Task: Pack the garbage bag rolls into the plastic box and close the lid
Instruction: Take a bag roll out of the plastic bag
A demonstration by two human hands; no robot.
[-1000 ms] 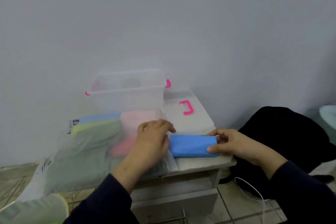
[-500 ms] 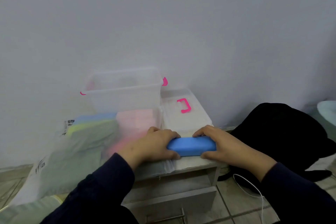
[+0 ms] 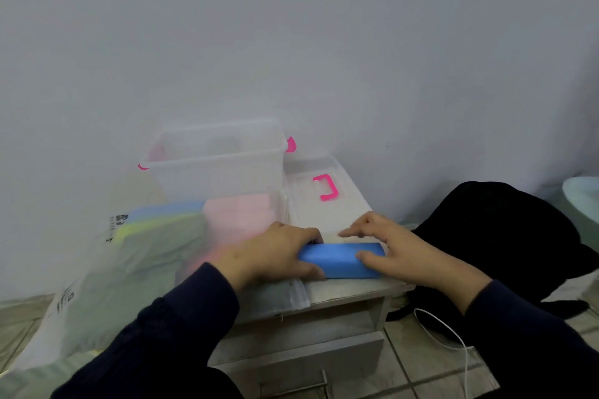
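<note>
Scanning from nine o'clock, I see a large translucent plastic bag (image 3: 107, 272) slumped off the left edge of the small white cabinet (image 3: 350, 290), with blue, yellow-green and pink garbage bag rolls (image 3: 236, 210) showing dimly through its film. Behind it, toward eleven o'clock of the cabinet top, stands the clear plastic box (image 3: 217, 165), open, with pink latches at both ends; I cannot tell whether anything lies inside it. My left hand (image 3: 275, 253) is at the centre of the view, its fingers curled over the left end of the blue garbage bag roll (image 3: 340, 261) and its thumb under the near edge, so it grips that end. The roll lies flat on the cabinet top near the front edge, crosswise, just in front of the lid. My right hand (image 3: 398, 253) holds the roll's right end, thumb pressed on the top face and the other fingers spread and loosely bent behind it, the index fingertip touching the cabinet top. At one o'clock from the roll, the clear lid (image 3: 324, 204) lies flat beside the box, its pink handle (image 3: 325, 186) upward. Farther out at three o'clock a black bag (image 3: 505, 236) sits on the tiled floor, with a white cable (image 3: 453, 343) trailing in front of it.
</note>
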